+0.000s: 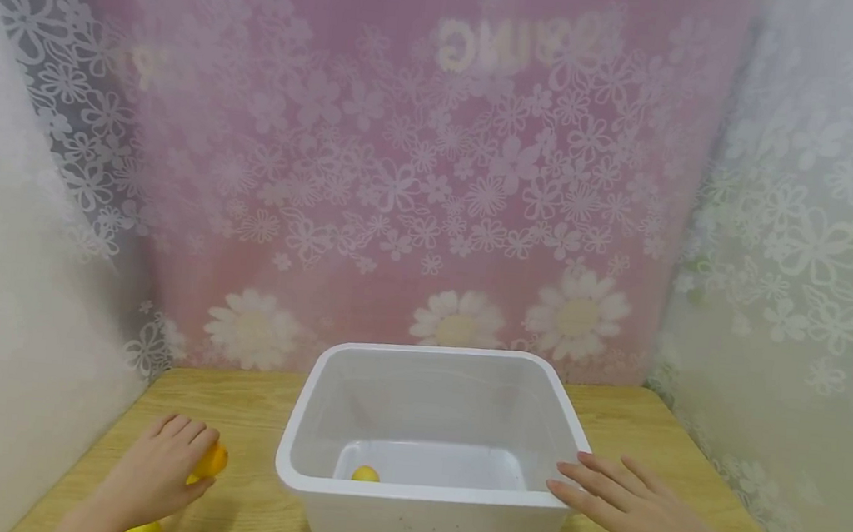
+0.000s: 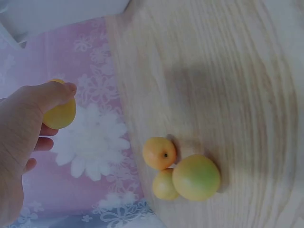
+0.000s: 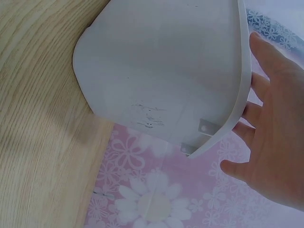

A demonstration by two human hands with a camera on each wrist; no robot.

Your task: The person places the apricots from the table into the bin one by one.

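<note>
My left hand [image 1: 158, 466] grips a round yellow-orange fruit [image 1: 211, 460] above the wooden table, left of a white plastic bin. In the left wrist view the thumb lies across this fruit [image 2: 61, 113], and the curled fingers are partly hidden behind it. My right hand [image 1: 628, 512] rests with fingers extended and spread at the right rim of the white bin [image 1: 439, 494]; the right wrist view shows its fingertips along the rim's edge. Inside the bin, near its front wall, a yellow fruit with a reddish top [image 1: 365, 473] shows above the rim.
On the table lie a small orange fruit [image 2: 159, 153], a small yellow one [image 2: 164, 185] and a larger yellow-green one [image 2: 196, 177], grouped closely together. Flower-patterned curtains [image 1: 434, 175] hang behind and on both sides of the wooden table [image 1: 250, 402].
</note>
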